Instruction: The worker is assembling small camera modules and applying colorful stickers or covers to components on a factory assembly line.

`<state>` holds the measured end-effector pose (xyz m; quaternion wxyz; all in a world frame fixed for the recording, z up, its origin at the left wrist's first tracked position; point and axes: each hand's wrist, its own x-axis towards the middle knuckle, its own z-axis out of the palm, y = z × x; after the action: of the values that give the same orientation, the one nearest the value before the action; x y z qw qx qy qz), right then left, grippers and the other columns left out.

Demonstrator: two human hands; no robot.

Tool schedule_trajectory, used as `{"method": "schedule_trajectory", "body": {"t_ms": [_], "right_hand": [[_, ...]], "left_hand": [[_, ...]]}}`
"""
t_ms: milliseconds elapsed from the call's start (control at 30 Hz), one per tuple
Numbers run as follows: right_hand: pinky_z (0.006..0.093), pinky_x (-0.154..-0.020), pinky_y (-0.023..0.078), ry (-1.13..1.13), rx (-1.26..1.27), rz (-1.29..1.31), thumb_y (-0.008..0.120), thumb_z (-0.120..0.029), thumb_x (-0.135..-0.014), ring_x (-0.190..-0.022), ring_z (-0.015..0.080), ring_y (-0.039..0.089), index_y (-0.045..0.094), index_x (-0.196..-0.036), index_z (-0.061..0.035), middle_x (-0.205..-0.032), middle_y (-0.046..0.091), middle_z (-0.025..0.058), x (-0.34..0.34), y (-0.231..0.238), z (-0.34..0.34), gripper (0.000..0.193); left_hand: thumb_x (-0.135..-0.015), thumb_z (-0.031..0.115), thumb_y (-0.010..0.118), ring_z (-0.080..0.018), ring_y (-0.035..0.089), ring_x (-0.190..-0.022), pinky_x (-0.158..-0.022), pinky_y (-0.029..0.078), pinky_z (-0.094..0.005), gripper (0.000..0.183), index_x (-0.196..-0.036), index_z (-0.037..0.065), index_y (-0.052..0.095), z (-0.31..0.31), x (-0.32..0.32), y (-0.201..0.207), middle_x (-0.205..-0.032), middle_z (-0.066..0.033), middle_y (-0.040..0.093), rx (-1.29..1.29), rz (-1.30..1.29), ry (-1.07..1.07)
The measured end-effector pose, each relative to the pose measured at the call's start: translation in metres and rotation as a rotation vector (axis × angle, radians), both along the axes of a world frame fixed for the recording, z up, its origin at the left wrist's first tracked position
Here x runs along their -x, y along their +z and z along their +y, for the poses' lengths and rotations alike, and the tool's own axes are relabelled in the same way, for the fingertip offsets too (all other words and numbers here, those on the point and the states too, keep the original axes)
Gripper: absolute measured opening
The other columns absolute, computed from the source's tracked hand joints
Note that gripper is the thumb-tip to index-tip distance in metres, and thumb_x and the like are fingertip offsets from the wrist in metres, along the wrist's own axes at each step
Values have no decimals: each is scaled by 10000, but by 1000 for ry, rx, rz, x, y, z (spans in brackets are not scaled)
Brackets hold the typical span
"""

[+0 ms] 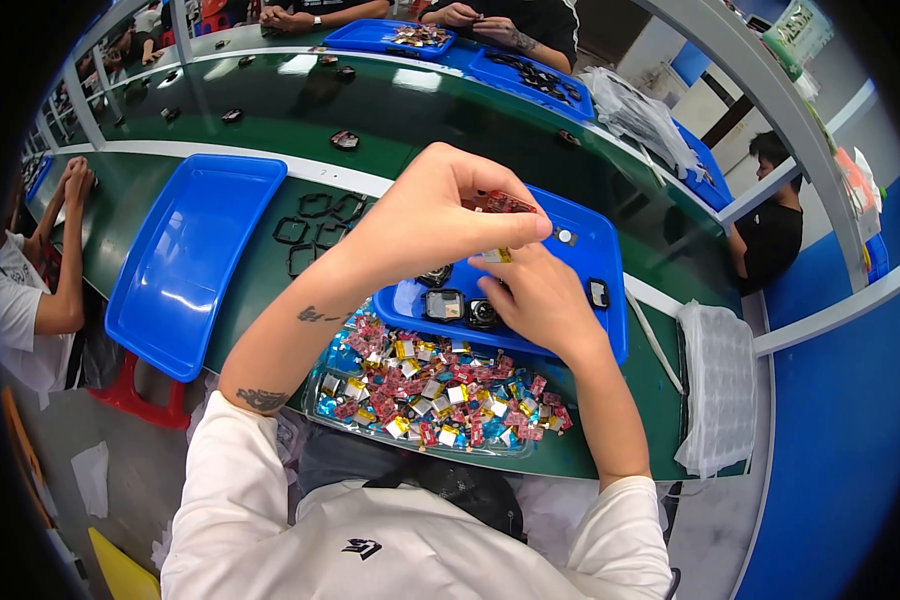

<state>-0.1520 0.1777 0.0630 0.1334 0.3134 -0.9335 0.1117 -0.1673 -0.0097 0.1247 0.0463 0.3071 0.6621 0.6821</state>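
Over a blue tray, my left hand pinches a red circuit board between thumb and bent fingers. Just below it a small battery, silver with yellow tape, shows at the fingertips of my right hand. Those fingers are curled and partly hidden behind the left hand, seemingly closed on the battery. In the tray lie a black square housing, a black round-fronted part and a small black-framed piece. In front of the tray is a heap of red boards with batteries in a clear container.
An upended-looking blue tray sits at left, beside several black frames. Plastic-wrapped packaging stands at right. Beyond, a green conveyor carries scattered dark parts. Co-workers sit across it and at left. Grey metal posts rise on the right.
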Motion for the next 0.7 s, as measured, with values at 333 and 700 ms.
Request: {"method": "schedule_trajectory", "body": {"t_ms": [333, 700], "right_hand": [[362, -756, 519, 72, 481, -364, 674, -70, -772, -799, 256, 652, 609, -976, -2, -867, 678, 97, 7, -10, -14, 224], [222, -701, 534, 29, 1102, -655, 643, 6, -825, -780, 98, 642, 613, -1110, 39, -901, 667, 84, 7, 33, 11, 289]], "left_hand": [[-750, 95, 723, -95, 602, -737, -653, 481, -222, 134, -779, -34, 698, 2, 2, -1, -865, -99, 671, 135, 53, 72], [-723, 93, 674, -142, 626, -780, -711, 511, -268, 165, -787, -57, 701, 5, 6, -6, -974, -149, 697, 352, 222, 319]]}}
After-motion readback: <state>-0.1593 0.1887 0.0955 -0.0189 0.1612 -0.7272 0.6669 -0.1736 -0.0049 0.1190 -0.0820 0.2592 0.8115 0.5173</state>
